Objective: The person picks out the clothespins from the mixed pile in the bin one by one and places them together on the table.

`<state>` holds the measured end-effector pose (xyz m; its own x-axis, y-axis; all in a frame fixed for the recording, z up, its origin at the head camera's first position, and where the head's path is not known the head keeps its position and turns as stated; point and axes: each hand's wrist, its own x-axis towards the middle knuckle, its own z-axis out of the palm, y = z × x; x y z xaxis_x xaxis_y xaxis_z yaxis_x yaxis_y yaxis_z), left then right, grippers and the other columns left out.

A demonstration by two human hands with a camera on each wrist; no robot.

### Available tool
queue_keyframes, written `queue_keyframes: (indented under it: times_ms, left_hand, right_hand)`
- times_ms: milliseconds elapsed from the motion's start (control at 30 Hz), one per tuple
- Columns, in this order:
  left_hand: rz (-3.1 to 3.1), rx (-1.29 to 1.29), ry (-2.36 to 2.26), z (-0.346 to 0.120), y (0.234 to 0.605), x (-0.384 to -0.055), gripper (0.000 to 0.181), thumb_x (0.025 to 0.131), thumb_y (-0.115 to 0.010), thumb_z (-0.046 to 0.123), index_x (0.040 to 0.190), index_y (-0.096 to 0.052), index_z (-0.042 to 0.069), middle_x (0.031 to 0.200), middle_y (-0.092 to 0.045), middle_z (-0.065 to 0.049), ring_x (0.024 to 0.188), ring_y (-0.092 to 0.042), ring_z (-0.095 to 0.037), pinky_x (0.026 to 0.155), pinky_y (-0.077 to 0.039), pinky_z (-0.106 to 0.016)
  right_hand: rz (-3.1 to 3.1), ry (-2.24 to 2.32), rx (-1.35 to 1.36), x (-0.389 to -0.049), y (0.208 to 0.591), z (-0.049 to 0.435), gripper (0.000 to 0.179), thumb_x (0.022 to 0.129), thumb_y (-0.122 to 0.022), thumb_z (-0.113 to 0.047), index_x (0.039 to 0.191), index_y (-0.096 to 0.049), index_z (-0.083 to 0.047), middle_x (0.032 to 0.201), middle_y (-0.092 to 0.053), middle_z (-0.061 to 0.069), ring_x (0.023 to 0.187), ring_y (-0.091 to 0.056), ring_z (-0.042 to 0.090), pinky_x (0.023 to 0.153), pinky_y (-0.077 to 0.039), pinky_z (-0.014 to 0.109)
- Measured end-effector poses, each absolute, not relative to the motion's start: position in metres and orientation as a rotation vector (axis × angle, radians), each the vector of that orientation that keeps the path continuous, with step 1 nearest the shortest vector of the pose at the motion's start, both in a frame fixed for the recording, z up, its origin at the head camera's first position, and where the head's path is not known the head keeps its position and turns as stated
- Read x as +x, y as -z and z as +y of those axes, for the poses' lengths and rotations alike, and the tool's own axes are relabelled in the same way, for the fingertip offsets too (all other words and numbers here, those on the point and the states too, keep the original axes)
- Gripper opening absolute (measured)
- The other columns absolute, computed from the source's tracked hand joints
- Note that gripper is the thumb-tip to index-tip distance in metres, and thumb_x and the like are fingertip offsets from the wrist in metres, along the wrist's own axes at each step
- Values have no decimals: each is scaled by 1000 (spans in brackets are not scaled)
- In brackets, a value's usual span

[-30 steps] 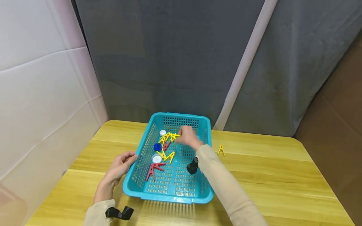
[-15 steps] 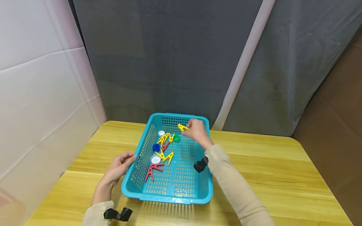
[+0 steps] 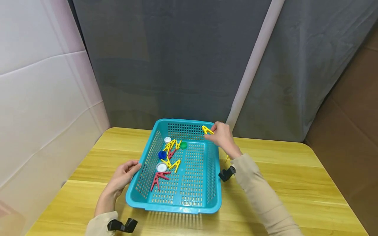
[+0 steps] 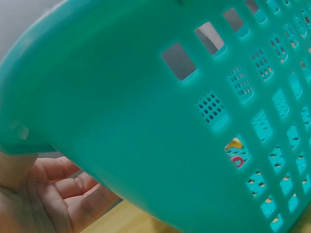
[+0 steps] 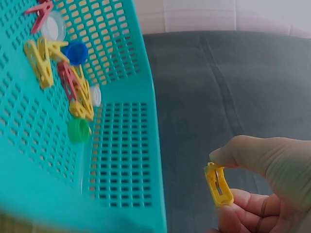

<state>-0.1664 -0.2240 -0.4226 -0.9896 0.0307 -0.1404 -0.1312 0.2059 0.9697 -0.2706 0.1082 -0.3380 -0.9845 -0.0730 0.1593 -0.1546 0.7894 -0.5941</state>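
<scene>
My right hand (image 3: 223, 137) pinches a yellow clothespin (image 3: 207, 130) between thumb and fingers, above the far right corner of a turquoise plastic basket (image 3: 174, 207). In the right wrist view this clothespin (image 5: 218, 185) hangs outside the basket wall. My left hand (image 3: 122, 176) grips the basket's left rim, thumb at the rim and fingers under it on the outside. Inside lie yellow clothespins (image 3: 176, 165), red clothespins (image 3: 156, 181), a blue cap (image 3: 162, 155), a green cap (image 3: 183, 145) and white caps (image 3: 161, 167), mostly along the left side.
Another yellow clothespin (image 3: 228, 158) lies on the wooden table (image 3: 283, 183) right of the basket, partly hidden by my right wrist. A grey curtain (image 3: 177, 65) hangs behind the table, with a pale strip (image 3: 255, 62) running down it.
My right hand has lifted a yellow clothespin off the pile and carried it right, toward the basket's right rim. The green cap has come into view. My left hand keeps its grip.
</scene>
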Motion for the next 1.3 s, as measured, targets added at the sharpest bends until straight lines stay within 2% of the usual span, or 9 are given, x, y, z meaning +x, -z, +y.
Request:
queue_keyframes:
  times_ms: [333,833,1300]
  left_hand:
    - [2350,-118,-1885,-224,424,-167,40,98,-49,18,124,-45,-12,87,-63,-5,70,-62,-11,60,-55,-28]
    - [2360,-129,-1880,-224,423,-168,39,98,-49,18,124,-46,-11,88,-63,-5,72,-63,-11,63,-55,-28]
    - [2346,-124,-1893,-224,425,-168,39,98,-49,18,124,-46,-11,90,-64,-6,73,-63,-12,63,-55,-29]
  right_hand:
    - [-2761,-935,115,-260,345,148,26,77,-74,-19,86,-60,0,78,-56,11,68,-52,25,57,-47,29]
    - [-2749,-972,-39,-253,360,195,28,79,-73,-20,89,-59,2,80,-55,13,66,-50,22,54,-43,24]
    - [-2748,-924,-94,-249,389,222,30,77,-75,-19,83,-58,5,71,-54,11,62,-48,21,52,-38,27]
